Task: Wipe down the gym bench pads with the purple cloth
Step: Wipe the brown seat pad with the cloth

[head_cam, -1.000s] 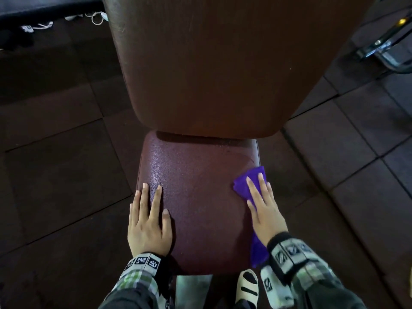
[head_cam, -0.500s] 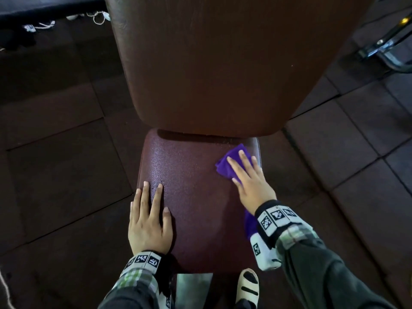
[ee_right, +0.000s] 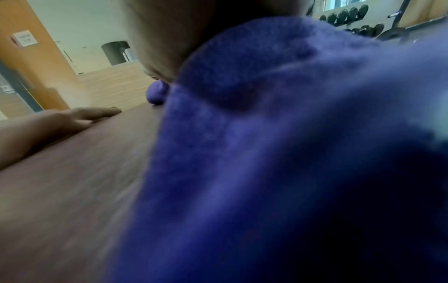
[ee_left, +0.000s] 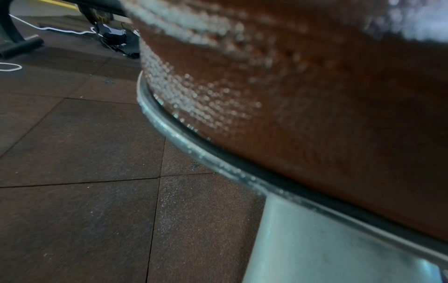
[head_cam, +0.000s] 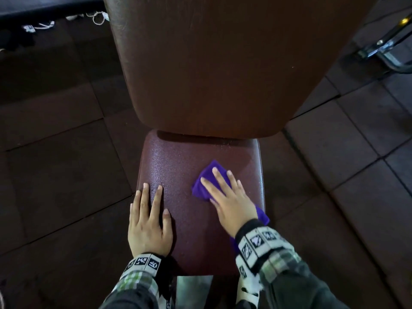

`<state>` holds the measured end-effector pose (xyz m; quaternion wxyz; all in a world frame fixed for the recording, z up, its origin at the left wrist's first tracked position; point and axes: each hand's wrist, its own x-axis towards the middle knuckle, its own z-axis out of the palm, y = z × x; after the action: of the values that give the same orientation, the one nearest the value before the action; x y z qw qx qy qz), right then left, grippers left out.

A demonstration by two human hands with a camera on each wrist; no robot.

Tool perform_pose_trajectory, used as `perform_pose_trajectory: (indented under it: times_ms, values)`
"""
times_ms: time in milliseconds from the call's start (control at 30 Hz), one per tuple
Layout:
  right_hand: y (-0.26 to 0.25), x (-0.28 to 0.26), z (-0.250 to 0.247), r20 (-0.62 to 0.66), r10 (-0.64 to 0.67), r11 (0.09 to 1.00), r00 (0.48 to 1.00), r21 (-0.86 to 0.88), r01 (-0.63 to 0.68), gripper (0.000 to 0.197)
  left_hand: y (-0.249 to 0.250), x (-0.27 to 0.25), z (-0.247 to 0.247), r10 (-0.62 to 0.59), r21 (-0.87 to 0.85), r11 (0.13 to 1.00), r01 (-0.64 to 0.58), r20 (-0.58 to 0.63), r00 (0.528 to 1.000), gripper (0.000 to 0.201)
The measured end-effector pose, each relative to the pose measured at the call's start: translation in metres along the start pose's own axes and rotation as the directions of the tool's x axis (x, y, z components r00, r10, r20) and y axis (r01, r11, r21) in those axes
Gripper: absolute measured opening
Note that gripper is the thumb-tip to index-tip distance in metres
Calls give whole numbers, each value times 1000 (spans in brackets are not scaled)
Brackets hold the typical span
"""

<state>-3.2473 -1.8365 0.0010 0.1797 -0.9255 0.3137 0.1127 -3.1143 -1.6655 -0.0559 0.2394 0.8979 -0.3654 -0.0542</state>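
Note:
The dark red seat pad (head_cam: 178,166) of the gym bench lies below the raised brown back pad (head_cam: 211,63). My right hand (head_cam: 227,192) presses flat with straight fingers on the purple cloth (head_cam: 205,181), right of the seat's middle; a corner of the cloth sticks out by my wrist at the seat's right edge. My left hand (head_cam: 149,217) rests flat on the seat's left edge, holding nothing. In the right wrist view the purple cloth (ee_right: 278,153) fills most of the picture, and my left hand (ee_right: 60,122) lies on the seat pad (ee_right: 72,191) beyond it. The left wrist view shows the seat pad's side (ee_left: 315,95), not my hand.
Dark rubber floor tiles (head_cam: 55,175) surround the bench. A metal seat frame (ee_left: 303,239) sits under the pad. White cords (head_cam: 95,16) lie on the floor at the back left. Another machine's metal frame (head_cam: 383,47) stands at the back right. Dumbbells on a rack (ee_right: 351,17) show far off.
My right hand slid the cloth from the seat's right edge forward, then left and back toward the seat's middle. My left hand stayed in place.

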Motion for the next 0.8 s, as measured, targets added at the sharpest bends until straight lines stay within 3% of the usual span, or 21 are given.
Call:
perform_pose_trajectory:
  times_ms: [167, 267, 433, 533, 633, 800]
  values:
    - [35, 26, -15, -107, 166, 969, 980, 202, -142, 56, 0, 0, 0, -7, 11, 1000, 7, 9, 1000, 56]
    - [39, 4, -8, -179, 277, 929, 944, 300, -215, 59, 1, 0, 0, -12, 8, 1000, 12, 13, 1000, 56]
    - [37, -25, 6, -172, 340, 891, 925, 374, -258, 60, 1, 0, -1, -11, -1, 1000, 11, 14, 1000, 55]
    - [54, -2, -2, -236, 374, 887, 897, 374, -271, 57, 1, 0, -1, -11, -6, 1000, 11, 12, 1000, 55]
    - [73, 46, -28, -181, 460, 836, 869, 419, -355, 53, 2, 0, -2, -12, -4, 1000, 12, 8, 1000, 55]
    - [69, 100, -41, -211, 489, 852, 846, 324, -412, 49, 1, 1, -1, -5, -3, 1000, 5, 1, 1000, 54]
